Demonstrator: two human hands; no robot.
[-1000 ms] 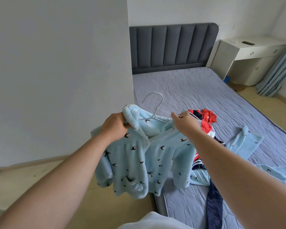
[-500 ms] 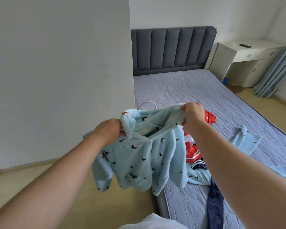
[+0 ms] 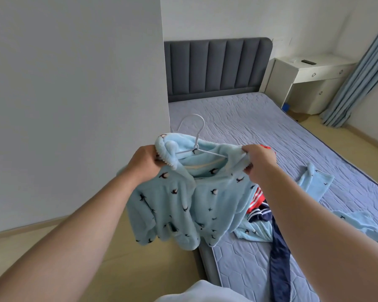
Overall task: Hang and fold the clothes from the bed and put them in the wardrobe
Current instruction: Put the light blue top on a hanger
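A person holds a light-blue fleece top printed with small dark birds (image 3: 183,203) up in front of them, above the near left corner of the bed, so that its body and sleeves hang over the mattress edge and the beige floor (image 3: 140,269). The left hand (image 3: 144,164) is clenched round the left side of the top's collar and shoulder, bunching the fleece in its curled fingers. The right hand (image 3: 260,162) pinches the right side of the collar between thumb and curled fingers. A thin white plastic hanger (image 3: 198,138) sits in the neck opening: its arms run inside the collar between the two hands, and its hook stands up above the fleece, tilted slightly left. Behind the top, on the lavender-grey quilted mattress cover of the bed (image 3: 260,131), lies a heap of clothes: a red garment with white stripes (image 3: 256,196), a long navy garment (image 3: 279,258) trailing toward the foot of the bed, and another light-blue fleece piece with the same bird print (image 3: 314,182) spread out to the right. A grey padded headboard (image 3: 216,68) stands at the far end of the bed. Beside it is a white desk with drawers (image 3: 314,77), and a blue curtain (image 3: 362,73) hangs at the right edge. A plain white panel (image 3: 74,94) fills the left of the view.
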